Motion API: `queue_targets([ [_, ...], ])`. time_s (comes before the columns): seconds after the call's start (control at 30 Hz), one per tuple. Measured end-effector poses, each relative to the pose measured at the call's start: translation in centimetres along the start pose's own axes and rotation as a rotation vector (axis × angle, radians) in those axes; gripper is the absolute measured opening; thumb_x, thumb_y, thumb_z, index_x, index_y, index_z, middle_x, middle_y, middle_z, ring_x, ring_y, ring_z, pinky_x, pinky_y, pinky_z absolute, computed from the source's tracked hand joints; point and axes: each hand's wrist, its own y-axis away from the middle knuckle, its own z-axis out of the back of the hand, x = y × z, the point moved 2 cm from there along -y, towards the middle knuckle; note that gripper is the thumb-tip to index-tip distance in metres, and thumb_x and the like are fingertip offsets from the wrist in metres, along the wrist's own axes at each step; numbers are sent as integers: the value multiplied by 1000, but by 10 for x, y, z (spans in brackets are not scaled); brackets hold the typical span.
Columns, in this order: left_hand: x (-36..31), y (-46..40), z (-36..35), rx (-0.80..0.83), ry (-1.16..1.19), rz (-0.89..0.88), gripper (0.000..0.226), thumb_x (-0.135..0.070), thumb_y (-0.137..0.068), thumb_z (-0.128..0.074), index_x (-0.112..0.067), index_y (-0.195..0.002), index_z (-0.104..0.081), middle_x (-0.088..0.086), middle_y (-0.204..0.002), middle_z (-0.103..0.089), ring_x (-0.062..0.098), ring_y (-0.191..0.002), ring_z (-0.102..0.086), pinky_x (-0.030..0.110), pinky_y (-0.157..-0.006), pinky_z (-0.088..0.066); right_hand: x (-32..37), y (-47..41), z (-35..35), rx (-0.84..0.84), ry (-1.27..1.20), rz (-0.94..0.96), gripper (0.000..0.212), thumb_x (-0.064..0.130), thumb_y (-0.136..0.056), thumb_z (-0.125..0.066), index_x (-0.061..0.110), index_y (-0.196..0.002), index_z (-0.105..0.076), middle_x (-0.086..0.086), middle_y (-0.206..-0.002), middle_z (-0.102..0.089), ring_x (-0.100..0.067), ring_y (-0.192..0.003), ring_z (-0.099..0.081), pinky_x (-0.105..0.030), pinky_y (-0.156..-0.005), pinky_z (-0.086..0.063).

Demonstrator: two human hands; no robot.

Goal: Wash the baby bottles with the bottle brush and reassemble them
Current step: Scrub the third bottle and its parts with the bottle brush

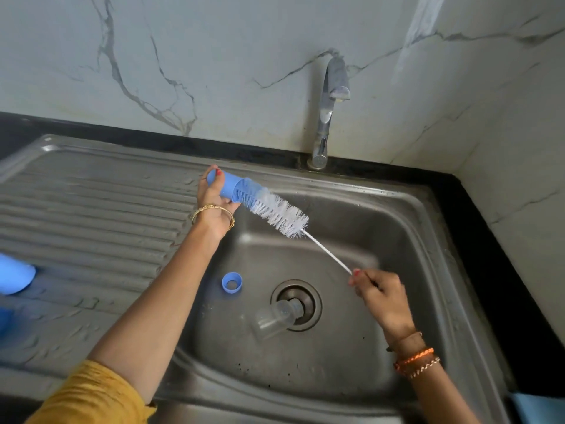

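1. Steel sink [382,215]: the tap [331,96] shows no water running.
2. Blue bottle [226,186], held over the basin in the left hand [214,203], fingers wrapped round it.
3. Bottle brush [275,211]: bristles partly inside the bottle; right hand [379,293] fingers pinch its wire handle.
4. Clear cap [273,321] lies by the drain.
5. Blue ring [231,282] lies loose nearby, so scrubbing looks underway and reassembly remains.
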Motion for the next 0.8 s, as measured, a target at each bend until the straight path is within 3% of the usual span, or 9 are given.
queue_targets([
  [0.07, -2, 0, -5, 60, 52, -12, 12, -15, -96, -46, -25, -95, -51, 1, -94, -52, 20, -85, -57, 29, -63, -57, -4, 1, -6, 279, -286, -292, 34, 19, -96, -47, 14, -63, -55, 8, -41, -38, -2, -33, -29, -14, -34, -22],
  [0.17, -11, 1, -12, 151, 86, -3, 13, -18, -99, -40, -24, -103, -50, 4, -100, -52, 23, -86, -59, 30, -65, -57, -3, 2, -6, 652, -498, -549, 31, 26, -96, -38, 17, -67, -43, 9, -40, -25, 3, -28, -17, -5, -30, -10],
  [0.3, -26, 1, -17, 146, 209, 30, 15, -26, -99, -40, -22, -96, -55, 10, -102, -54, 25, -69, -69, 38, -63, -57, 1, 1, 4, 795, -573, -592, 22, 30, -82, -43, 19, -63, -39, 10, -39, -24, 3, -26, -17, -5, -31, -10],
  [0.43, -43, -8, -7, 13, 381, 18, 10, -29, -95, -50, -20, -94, -54, 8, -100, -52, 26, -87, -59, 34, -61, -59, -6, -3, 15, 642, -511, -540, 35, 27, -96, -32, 16, -64, -40, 9, -38, -23, 2, -27, -15, -4, -33, -9],
  [0.63, -23, 16, 0, 37, -4, 159, 9, -35, -92, -55, -27, -93, -51, 0, -107, -55, 16, -86, -59, 30, -57, -57, 6, 3, 14, 217, -71, -128, 37, 20, -95, -50, 14, -59, -57, 4, -42, -39, -2, -29, -29, -12, -31, -20],
  [0.7, -13, 32, 4, -1, -87, 222, 12, -38, -90, -56, -27, -89, -49, -3, -95, -55, 12, -79, -57, 25, -55, -51, 14, 15, 12, 143, 110, -30, 37, 21, -91, -56, 20, -54, -57, 7, -46, -46, -1, -39, -41, -11, -40, -30],
  [0.8, 2, 52, 9, -64, -241, 264, 23, -42, -86, -60, -24, -81, -48, -4, -78, -49, 9, -65, -47, 19, -51, -42, 15, 32, 17, -11, 352, -23, 31, 26, -86, -58, 27, -55, -57, 5, -61, -57, -15, -69, -57, -25, -62, -39],
])
